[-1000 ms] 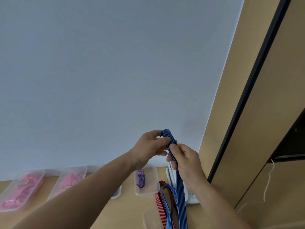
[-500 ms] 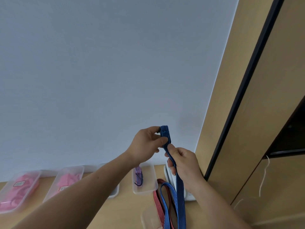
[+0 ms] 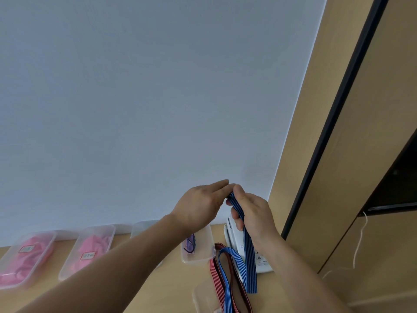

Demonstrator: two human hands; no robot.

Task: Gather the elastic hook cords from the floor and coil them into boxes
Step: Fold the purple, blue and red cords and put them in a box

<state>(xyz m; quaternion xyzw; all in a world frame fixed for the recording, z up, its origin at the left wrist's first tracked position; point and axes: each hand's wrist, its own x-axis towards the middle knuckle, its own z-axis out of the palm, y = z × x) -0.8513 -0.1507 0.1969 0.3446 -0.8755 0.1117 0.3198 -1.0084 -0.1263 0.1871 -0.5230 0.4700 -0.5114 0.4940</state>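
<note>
A blue striped elastic cord hangs from my hands in front of the white wall, and its lower loop drops to the floor. My right hand grips the cord just below its top. My left hand holds the cord's top end under its stretched fingers, with its thumb hidden. A red striped cord lies on the floor beside the blue loop. A clear box by the wall holds a small purple cord. Another clear box sits at the bottom edge under the cords.
Two clear boxes with pink contents and labels stand along the wall at left. My left forearm partly hides a further box. A white device leans in the corner. A wooden cabinet with a hanging white string fills the right.
My left hand turned so its fingers now stretch over the cord's top instead of pinching the raised fold. My right hand moved up to meet it. The fold no longer sticks up.
</note>
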